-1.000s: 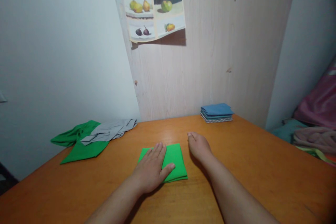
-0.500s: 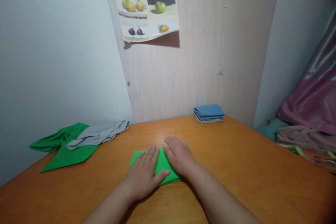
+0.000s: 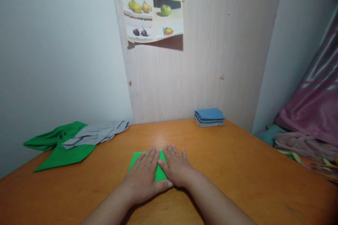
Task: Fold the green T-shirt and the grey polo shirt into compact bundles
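A folded bright green cloth (image 3: 160, 173) lies flat on the table, mostly covered by both hands. My left hand (image 3: 144, 174) rests palm down over its left part, fingers stretched forward and thumb pointing right. On its right part lies my right hand (image 3: 176, 167), also flat, with the fingers spread a little. The left thumb tip comes close to the base of the right hand; whether they touch I cannot tell.
On the orange-brown wooden table (image 3: 237, 175), loose green cloth (image 3: 62, 154) with grey cloth (image 3: 97, 134) over it lies at the left. A stack of folded blue cloths (image 3: 209, 116) sits at the back right. Pink fabric (image 3: 311, 112) hangs beyond the right edge.
My right hand has slid a little toward me, its thumb now reaching left across the green cloth. The left hand stays nearly in place. The view has shifted slightly.
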A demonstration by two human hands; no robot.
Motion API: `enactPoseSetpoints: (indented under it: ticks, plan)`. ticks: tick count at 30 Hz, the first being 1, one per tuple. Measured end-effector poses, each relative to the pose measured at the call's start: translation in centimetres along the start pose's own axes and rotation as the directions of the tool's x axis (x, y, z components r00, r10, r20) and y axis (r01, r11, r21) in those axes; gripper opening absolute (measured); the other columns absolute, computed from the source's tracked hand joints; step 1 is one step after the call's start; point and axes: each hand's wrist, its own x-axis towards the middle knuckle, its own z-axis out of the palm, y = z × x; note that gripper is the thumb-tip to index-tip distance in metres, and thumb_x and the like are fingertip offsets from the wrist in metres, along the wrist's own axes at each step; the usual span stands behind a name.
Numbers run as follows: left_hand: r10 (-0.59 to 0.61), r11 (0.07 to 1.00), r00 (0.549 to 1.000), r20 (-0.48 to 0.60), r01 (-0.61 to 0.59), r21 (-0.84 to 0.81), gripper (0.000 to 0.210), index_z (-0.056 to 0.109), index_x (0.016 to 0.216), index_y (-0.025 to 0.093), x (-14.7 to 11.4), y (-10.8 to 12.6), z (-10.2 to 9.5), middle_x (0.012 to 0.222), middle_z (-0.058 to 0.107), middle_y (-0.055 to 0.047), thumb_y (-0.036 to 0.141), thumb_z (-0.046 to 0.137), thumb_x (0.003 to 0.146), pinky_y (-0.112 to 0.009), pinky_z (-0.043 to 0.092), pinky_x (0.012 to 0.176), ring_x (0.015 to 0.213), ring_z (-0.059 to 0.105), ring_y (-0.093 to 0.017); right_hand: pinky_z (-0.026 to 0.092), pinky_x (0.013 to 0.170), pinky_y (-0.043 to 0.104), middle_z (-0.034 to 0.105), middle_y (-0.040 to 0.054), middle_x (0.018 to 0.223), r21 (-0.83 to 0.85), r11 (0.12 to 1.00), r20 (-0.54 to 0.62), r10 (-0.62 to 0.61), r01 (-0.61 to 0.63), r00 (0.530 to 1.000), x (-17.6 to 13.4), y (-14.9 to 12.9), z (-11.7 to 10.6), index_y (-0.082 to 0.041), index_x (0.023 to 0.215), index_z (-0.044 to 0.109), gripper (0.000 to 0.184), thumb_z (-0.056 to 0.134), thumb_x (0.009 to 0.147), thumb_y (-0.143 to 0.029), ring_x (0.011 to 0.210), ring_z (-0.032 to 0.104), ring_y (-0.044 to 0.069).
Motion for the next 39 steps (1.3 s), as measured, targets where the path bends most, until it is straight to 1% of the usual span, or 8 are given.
enactPoseSetpoints:
  ticks: [8, 13, 17, 21, 26, 34, 36, 39]
  plan:
    - [-0.021, 1.0, 0.999, 0.03, 0.021, -0.015, 0.111, 0.029, 0.158, 0.014, -0.2, 0.5, -0.5, 0.163, 0.024, -0.016, 0.089, 0.041, 0.077, -0.055, 0.02, 0.121, 0.151, 0.016, -0.037, 0.003, 0.119, 0.064, 0.018, 0.0116, 0.165, 0.02, 1.0, 0.01, -0.004, 0.004, 1.0, 0.0, 0.4, 0.2, -0.017, 0.158, 0.027, 0.074, 0.02, 0.1, -0.062, 0.154, 0.007, 0.03]
    - [0.0, 1.0, 1.0, -0.001, 0.0, -0.006, 0.108, 0.026, 0.159, 0.014, -0.8, 0.8, -0.9, 0.164, 0.021, -0.016, 0.088, 0.038, 0.08, -0.054, 0.018, 0.122, 0.152, 0.016, -0.036, 0.018, 0.12, 0.053, 0.037, 0.015, 0.159, 0.075, 0.996, -0.098, -0.043, 0.051, 0.994, 0.7, 1.6, -0.5, -0.013, 0.15, 0.044, 0.069, 0.027, 0.101, -0.058, 0.149, 0.028, 0.029]
    - [0.1, 0.995, 0.994, -0.032, -0.101, -0.015, 0.1, 0.024, 0.159, 0.017, -1.5, 0.9, -1.3, 0.165, 0.017, -0.012, 0.083, 0.037, 0.085, -0.051, 0.014, 0.124, 0.153, 0.015, -0.033, 0.039, 0.103, 0.033, 0.065, 0.0168, 0.132, 0.107, 0.994, -0.31, -0.003, 0.038, 0.951, 1.3, 3.0, -2.0, -0.013, 0.125, 0.066, 0.053, 0.032, 0.101, -0.047, 0.123, 0.057, 0.023]
    - [0.181, 0.983, 0.983, -0.015, -0.181, -0.031, 0.1, 0.02, 0.16, 0.024, -1.7, 1.0, -1.2, 0.166, 0.015, -0.009, 0.081, 0.047, 0.083, -0.051, 0.009, 0.125, 0.153, 0.013, -0.031, 0.044, 0.077, 0.03, 0.074, 0.0121, 0.097, 0.135, 0.985, -0.305, 0.144, -0.107, 0.941, 1.5, 4.3, -2.8, -0.017, 0.097, 0.071, 0.04, 0.041, 0.097, -0.044, 0.088, 0.065, 0.021]
    - [0.187, 0.981, 0.982, -0.014, -0.187, -0.046, 0.1, 0.016, 0.161, 0.027, -1.6, 1.0, -0.7, 0.167, 0.014, -0.008, 0.074, 0.057, 0.082, -0.051, 0.01, 0.124, 0.153, 0.012, -0.03, 0.047, 0.078, 0.03, 0.074, 0.0111, 0.104, 0.253, 0.964, -0.126, 0.115, -0.081, 0.985, 1.2, 5.0, -1.6, -0.016, 0.113, 0.068, 0.036, 0.056, 0.088, -0.04, 0.091, 0.066, 0.021]
    - [0.188, 0.98, 0.982, -0.018, -0.189, -0.059, 0.1, 0.019, 0.16, 0.025, -1.7, 1.2, -0.7, 0.166, 0.017, -0.009, 0.073, 0.058, 0.081, -0.051, 0.012, 0.124, 0.153, 0.013, -0.03, 0.042, 0.105, 0.037, 0.047, 0.0168, 0.152, 0.4, 0.916, -0.105, 0.085, -0.037, 0.991, 0.7, 4.2, -0.9, -0.016, 0.153, 0.037, 0.078, 0.059, 0.08, -0.032, 0.133, 0.05, 0.025]
    - [0.182, 0.981, 0.983, -0.03, -0.184, -0.062, 0.1, 0.019, 0.16, 0.026, -1.7, 1.2, -0.6, 0.166, 0.018, -0.009, 0.073, 0.058, 0.081, -0.051, 0.011, 0.124, 0.153, 0.013, -0.03, 0.047, 0.098, 0.033, 0.048, 0.0171, 0.151, 0.466, 0.884, -0.094, 0.092, -0.038, 0.991, 0.7, 3.9, -1.0, -0.015, 0.156, 0.031, 0.085, 0.058, 0.075, -0.021, 0.126, 0.056, 0.022]
    - [0.167, 0.984, 0.985, -0.032, -0.169, -0.051, 0.102, 0.019, 0.16, 0.025, -1.7, 1.3, -0.6, 0.166, 0.018, -0.01, 0.073, 0.059, 0.08, -0.052, 0.011, 0.124, 0.153, 0.013, -0.031, 0.051, 0.071, 0.026, 0.067, 0.0147, 0.127, 0.63, 0.772, -0.025, 0.126, -0.083, 0.992, 0.7, 3.3, -1.3, -0.013, 0.158, 0.023, 0.092, 0.055, 0.072, -0.014, 0.086, 0.069, 0.017]
